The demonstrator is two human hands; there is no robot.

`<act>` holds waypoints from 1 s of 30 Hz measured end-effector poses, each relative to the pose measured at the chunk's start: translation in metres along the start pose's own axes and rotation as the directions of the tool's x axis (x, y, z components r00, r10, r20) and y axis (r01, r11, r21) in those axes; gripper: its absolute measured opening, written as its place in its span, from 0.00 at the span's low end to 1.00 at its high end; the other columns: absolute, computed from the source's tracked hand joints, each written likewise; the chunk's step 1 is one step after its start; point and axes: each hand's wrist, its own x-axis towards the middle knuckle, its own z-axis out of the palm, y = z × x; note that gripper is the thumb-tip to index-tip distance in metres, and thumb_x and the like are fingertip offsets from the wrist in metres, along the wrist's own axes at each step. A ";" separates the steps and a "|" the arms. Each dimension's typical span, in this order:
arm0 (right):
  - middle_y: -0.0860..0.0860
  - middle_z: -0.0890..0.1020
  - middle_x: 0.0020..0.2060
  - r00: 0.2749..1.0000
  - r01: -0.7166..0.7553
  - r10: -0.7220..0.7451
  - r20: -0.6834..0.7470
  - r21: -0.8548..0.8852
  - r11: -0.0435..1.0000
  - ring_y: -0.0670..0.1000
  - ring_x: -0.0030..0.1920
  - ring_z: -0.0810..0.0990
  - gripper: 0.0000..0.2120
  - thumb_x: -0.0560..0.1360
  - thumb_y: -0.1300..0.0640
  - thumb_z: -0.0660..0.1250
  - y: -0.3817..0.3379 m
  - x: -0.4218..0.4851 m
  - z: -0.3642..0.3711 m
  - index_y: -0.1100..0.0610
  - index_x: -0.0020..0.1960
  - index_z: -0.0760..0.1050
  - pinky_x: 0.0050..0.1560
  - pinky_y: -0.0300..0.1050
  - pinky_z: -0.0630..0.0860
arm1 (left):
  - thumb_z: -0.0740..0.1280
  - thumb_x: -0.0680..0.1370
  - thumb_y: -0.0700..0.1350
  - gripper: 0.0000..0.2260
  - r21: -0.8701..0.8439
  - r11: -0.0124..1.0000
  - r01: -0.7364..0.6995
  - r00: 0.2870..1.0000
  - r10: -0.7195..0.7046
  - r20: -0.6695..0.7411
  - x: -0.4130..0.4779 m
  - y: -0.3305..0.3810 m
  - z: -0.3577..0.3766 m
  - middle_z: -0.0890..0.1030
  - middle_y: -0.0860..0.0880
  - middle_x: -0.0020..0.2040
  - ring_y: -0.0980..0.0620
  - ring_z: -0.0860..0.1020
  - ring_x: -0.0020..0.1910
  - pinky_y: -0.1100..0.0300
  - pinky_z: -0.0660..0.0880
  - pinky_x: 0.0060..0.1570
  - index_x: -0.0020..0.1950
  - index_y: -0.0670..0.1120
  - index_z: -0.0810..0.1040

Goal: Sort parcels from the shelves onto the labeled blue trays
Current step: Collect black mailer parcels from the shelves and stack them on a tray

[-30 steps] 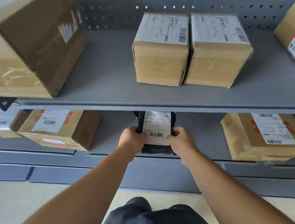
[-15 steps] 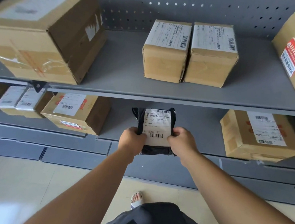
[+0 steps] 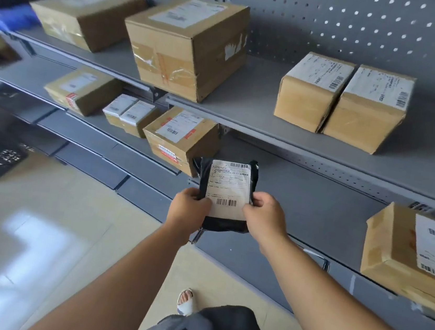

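A small black poly-bag parcel (image 3: pixel 229 182) with a white shipping label and barcode is held up in front of the lower shelf. My left hand (image 3: pixel 187 207) grips its lower left edge and my right hand (image 3: pixel 265 216) grips its lower right edge, thumbs on the label. The parcel is clear of the shelf. No blue tray shows plainly; something blue and blurred (image 3: pixel 4 16) lies at the far left of the upper shelf.
Grey metal shelves (image 3: pixel 244 113) with a pegboard back hold several cardboard boxes: a large box (image 3: pixel 186 48), two small boxes (image 3: pixel 342 98), a box (image 3: pixel 181 138) just left of the parcel, another (image 3: pixel 413 254) at right. Beige tiled floor (image 3: pixel 39 225) lies left.
The parcel came out from under the upper shelf and toward me. My view swung left, so the shelves now run diagonally and more floor and left-hand boxes show.
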 end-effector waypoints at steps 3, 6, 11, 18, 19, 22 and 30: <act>0.43 0.84 0.48 0.996 0.037 -0.039 0.074 0.020 0.999 0.50 0.50 0.82 0.12 0.73 0.59 0.65 -0.019 -0.009 0.022 0.50 0.54 0.80 0.51 0.47 0.79 | 0.64 0.80 0.44 0.11 -0.093 0.995 0.031 0.996 -0.039 -0.076 -0.009 -0.003 -0.032 0.84 0.52 0.52 0.50 0.84 0.48 0.61 0.82 0.37 0.62 0.49 0.77; 0.44 0.84 0.50 0.985 0.089 -0.093 0.143 0.029 0.996 0.50 0.51 0.82 0.13 0.73 0.59 0.66 -0.042 -0.018 0.047 0.50 0.56 0.80 0.53 0.48 0.79 | 0.64 0.78 0.42 0.11 -0.174 0.985 0.011 0.986 -0.040 -0.159 -0.016 -0.009 -0.068 0.85 0.51 0.49 0.51 0.85 0.45 0.63 0.78 0.32 0.59 0.48 0.80; 0.43 0.83 0.49 0.953 0.189 -0.184 0.242 0.005 0.982 0.49 0.52 0.81 0.13 0.73 0.56 0.67 -0.085 -0.037 0.104 0.47 0.57 0.79 0.56 0.49 0.77 | 0.65 0.76 0.41 0.10 -0.242 0.970 -0.019 0.958 -0.052 -0.283 -0.023 -0.021 -0.136 0.87 0.51 0.44 0.50 0.84 0.40 0.64 0.73 0.27 0.53 0.48 0.83; 0.43 0.83 0.52 0.877 0.324 -0.306 0.369 0.015 0.946 0.47 0.53 0.82 0.11 0.76 0.56 0.68 -0.149 -0.076 0.199 0.47 0.57 0.79 0.55 0.50 0.82 | 0.64 0.77 0.43 0.08 -0.255 0.964 -0.072 0.904 -0.045 -0.425 -0.021 -0.045 -0.246 0.83 0.51 0.42 0.51 0.77 0.34 0.65 0.67 0.23 0.52 0.49 0.81; 0.44 0.83 0.52 0.868 0.340 -0.323 0.377 0.023 0.940 0.47 0.53 0.82 0.11 0.76 0.56 0.68 -0.159 -0.083 0.213 0.47 0.57 0.78 0.55 0.51 0.82 | 0.64 0.77 0.44 0.08 -0.252 0.965 -0.077 0.892 -0.045 -0.449 -0.020 -0.048 -0.262 0.83 0.52 0.43 0.51 0.77 0.34 0.65 0.67 0.22 0.52 0.50 0.81; 0.45 0.83 0.53 0.846 0.386 -0.368 0.384 0.033 0.922 0.49 0.54 0.82 0.11 0.76 0.58 0.68 -0.188 -0.104 0.254 0.48 0.57 0.77 0.54 0.51 0.82 | 0.65 0.77 0.45 0.08 -0.247 0.963 -0.104 0.865 -0.034 -0.500 -0.020 -0.056 -0.312 0.84 0.52 0.44 0.52 0.77 0.34 0.66 0.66 0.22 0.53 0.52 0.81; 0.45 0.81 0.50 0.749 0.540 -0.488 0.449 0.015 0.842 0.50 0.54 0.81 0.14 0.77 0.60 0.67 -0.250 -0.154 0.352 0.51 0.61 0.77 0.55 0.50 0.81 | 0.65 0.77 0.45 0.08 -0.285 0.941 -0.185 0.811 -0.018 -0.585 -0.023 -0.084 -0.428 0.86 0.54 0.44 0.50 0.82 0.41 0.61 0.73 0.31 0.52 0.52 0.83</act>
